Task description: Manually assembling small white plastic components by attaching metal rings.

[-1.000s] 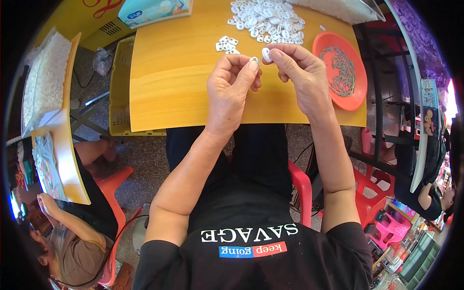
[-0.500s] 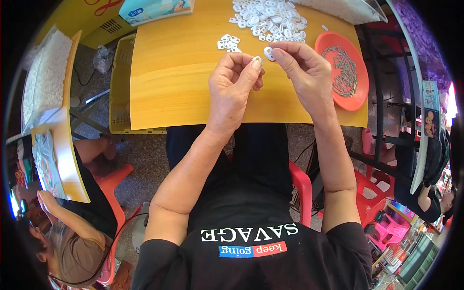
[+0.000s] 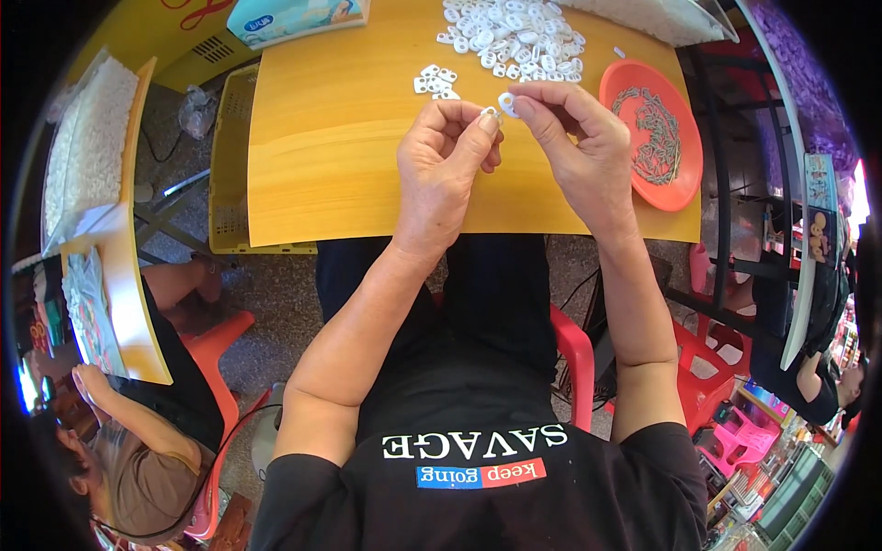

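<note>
- Closer to its partner than half a second ago, the right-hand white piece (image 3: 506,104) now shows its hole at a different tilt; the left hand (image 3: 441,165) has hardly shifted.
- Left thumb and forefinger pinch the left-hand white piece (image 3: 489,111) at their tips; the other fingers curl in beneath. Something small and shiny seems to poke out beside it, too fine to make out.
- Thumb and forefinger of the right hand (image 3: 583,147) grip their piece by its right side, leaving the holed end free toward the left. A narrow gap keeps both pieces apart, held above the table (image 3: 340,174).
- For a clean approach, I would keep the left pinch firm as the fixed side and let the right fingers make the small turns.
- Best, I think, to line up by eye before touching, and to press gently: pieces this little could twist or spring loose.
- Nearby lie a small cluster of white pieces (image 3: 436,83) just beyond the left hand, a large white pile (image 3: 519,39) farther off, and thin grey pieces (image 3: 657,170) in the red dish (image 3: 691,156), right of the right hand.
</note>
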### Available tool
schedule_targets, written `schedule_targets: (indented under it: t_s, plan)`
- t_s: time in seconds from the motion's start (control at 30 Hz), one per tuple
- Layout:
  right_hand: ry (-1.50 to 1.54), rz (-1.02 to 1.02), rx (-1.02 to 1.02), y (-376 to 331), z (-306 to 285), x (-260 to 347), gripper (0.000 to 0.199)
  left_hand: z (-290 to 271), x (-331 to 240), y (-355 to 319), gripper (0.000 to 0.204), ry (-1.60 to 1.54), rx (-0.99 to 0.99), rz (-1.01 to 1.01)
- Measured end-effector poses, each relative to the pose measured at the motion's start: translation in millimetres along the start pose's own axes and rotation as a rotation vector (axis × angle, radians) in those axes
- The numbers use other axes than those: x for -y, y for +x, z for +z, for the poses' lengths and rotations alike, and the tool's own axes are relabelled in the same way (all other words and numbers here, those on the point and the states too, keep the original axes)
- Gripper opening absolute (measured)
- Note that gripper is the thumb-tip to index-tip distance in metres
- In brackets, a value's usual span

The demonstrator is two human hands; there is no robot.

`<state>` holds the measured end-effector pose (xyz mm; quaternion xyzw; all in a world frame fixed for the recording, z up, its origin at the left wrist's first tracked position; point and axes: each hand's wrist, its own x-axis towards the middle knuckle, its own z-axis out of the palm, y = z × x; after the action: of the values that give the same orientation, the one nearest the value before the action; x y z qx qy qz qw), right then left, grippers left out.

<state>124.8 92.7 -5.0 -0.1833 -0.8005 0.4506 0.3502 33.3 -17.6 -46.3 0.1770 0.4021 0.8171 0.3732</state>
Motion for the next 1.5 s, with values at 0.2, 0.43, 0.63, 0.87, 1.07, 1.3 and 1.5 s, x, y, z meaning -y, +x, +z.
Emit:
schedule_targets:
  t_s: [0.2, 0.43, 0.63, 0.87, 1.07, 1.3, 1.5]
  plan:
    - [-0.007, 0.075, 0.044, -5, 3, 0, 0.016, -2, 1, 0, 0.011, -0.025, -0.008, -0.011]
    - [-0.031, 0.075, 0.026, -6, 8, 1, 0.016, -3, 1, 1, 0.011, -0.059, -0.014, -0.007]
    - [-0.009, 0.084, 0.002, -9, 13, 0, 0.016, -5, 0, 1, 0.010, -0.082, 0.014, -0.031]
    - [0.091, 0.111, -0.031, -9, 17, 0, 0.013, -6, 0, 2, 0.010, -0.124, -0.007, -0.043]
    - [0.078, 0.058, -0.057, -9, 20, -5, 0.010, -8, 0, 2, 0.010, -0.085, 0.014, -0.053]
    - [0.163, 0.122, -0.063, -12, 17, -4, 0.013, -6, 0, 2, 0.012, -0.067, 0.052, -0.037]
    - [0.469, 0.286, 0.030, -9, -2, 7, 0.021, -6, -1, -6, 0.027, 0.000, 0.100, 0.039]
